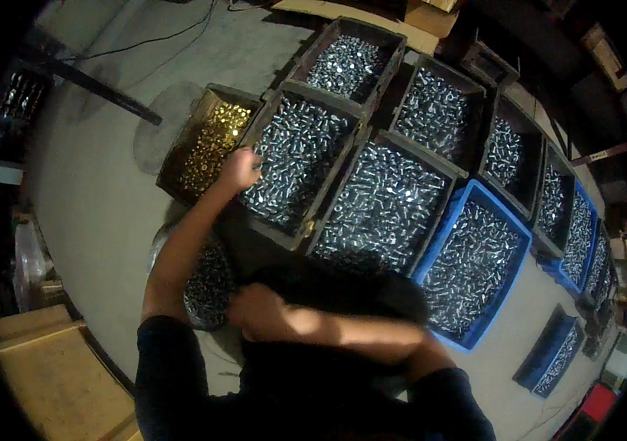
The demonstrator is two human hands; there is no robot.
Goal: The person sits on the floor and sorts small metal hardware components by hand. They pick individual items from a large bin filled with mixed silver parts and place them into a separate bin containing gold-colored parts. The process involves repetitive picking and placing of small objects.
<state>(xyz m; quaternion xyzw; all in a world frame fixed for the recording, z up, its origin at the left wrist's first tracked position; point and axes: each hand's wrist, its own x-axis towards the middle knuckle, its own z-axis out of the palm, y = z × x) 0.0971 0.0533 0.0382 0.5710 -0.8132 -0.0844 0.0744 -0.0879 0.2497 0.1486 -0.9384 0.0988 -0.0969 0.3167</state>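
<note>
My left hand (240, 170) is closed at the near left edge of a dark bin of silver bolt-like fasteners (295, 147). What its fingers hold, if anything, is hidden. Just left of it, a smaller dark bin holds brass-coloured pieces (214, 147). My right forearm crosses in front of my body, and my right hand (254, 310) is beside a round container of dark small parts (207, 287). Blur and shadow hide the fingers of that hand. My left arm covers part of the round container.
More dark bins of silver fasteners (383, 198) stand close together ahead and to the right. A blue crate (523, 246) is at the right, with a small blue tray (530, 367) beyond it. A pole (100, 87) on a round base stands far left; a cardboard box (63, 375) is near left.
</note>
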